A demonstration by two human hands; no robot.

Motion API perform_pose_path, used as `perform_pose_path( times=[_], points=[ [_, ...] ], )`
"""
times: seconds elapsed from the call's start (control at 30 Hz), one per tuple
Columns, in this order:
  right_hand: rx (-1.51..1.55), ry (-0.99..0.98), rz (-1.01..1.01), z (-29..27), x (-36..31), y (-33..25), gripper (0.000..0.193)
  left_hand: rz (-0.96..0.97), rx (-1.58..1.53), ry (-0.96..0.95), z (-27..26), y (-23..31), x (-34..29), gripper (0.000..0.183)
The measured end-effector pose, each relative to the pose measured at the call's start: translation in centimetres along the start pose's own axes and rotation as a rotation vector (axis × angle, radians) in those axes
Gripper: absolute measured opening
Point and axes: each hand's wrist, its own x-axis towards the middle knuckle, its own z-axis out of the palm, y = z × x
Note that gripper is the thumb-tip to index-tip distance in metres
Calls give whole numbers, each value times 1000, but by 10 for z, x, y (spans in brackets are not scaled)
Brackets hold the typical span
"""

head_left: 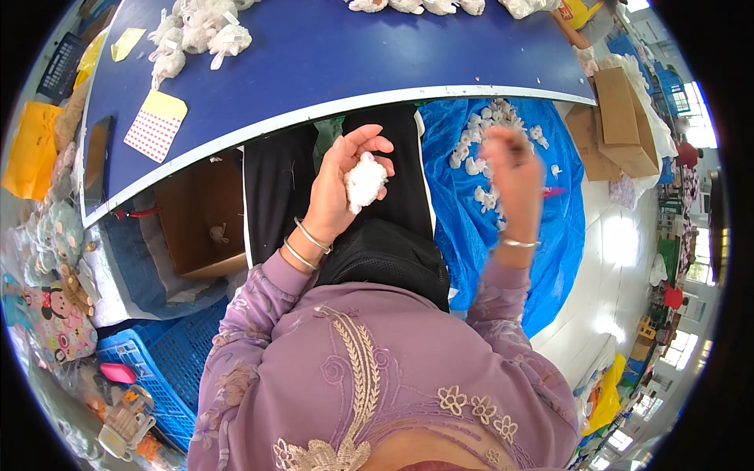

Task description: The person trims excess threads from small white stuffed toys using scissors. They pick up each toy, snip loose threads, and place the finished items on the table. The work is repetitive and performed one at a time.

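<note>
In my left hand [338,177] rests a small white plush toy [365,183], cradled in the palm with the fingers curled round it, above my lap. My right hand [514,169] is smeared by motion above a blue plastic sheet [463,259] to the right; its fingers cannot be made out, nor whether they hold anything. Near that hand, many small white plush pieces [479,143] lie heaped on the sheet. A pink pointed thing [554,191] shows beside the right wrist.
A blue table [353,63] with a pale edge spans the front. On it lie fluffy plush toys [200,27] and a sheet of red-dotted stickers [155,129]. An open cardboard box [627,125] stands at right, another box [188,204] under the table, a blue crate [157,361] at lower left.
</note>
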Motion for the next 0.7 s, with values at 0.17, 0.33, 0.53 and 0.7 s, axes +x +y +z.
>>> perform_pose_path(
  times=[0.17,0.33,0.53,0.7],
  points=[
    [236,-462,-112,91,-39,-20,47,148,300,108,11,0,-2,60],
    [433,-495,44,91,-33,-1,42,217,135,58,9,5,-9,61],
    [622,-479,202,81,-32,0,44,65,410,-79,7,4,-18,66],
    [235,-286,-54,87,-31,-2,36,65,474,63,9,7,-15,59]
  ],
)
